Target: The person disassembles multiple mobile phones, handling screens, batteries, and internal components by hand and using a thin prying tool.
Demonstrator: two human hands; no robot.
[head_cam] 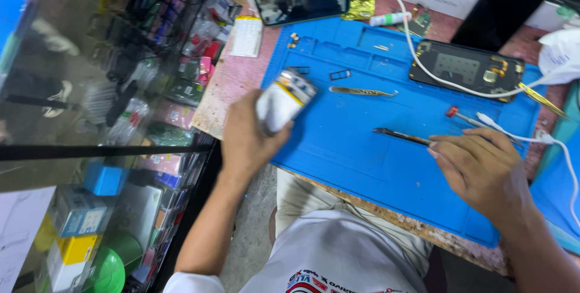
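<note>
Your left hand (248, 139) holds the battery (283, 101) in a firm grip above the mat (362, 148) edge; your right hand (477, 166) pinches the tool (402, 136). Next likely needs careful prying.

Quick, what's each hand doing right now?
Left hand: closed around a white phone battery.
Right hand: fingers resting on a thin dark tool on the blue mat.

My left hand (249, 139) grips a white phone part (283, 101) over the blue mat (362, 148); my right hand (477, 169) touches a dark tool (402, 136) beside tweezers (361, 92).
</note>
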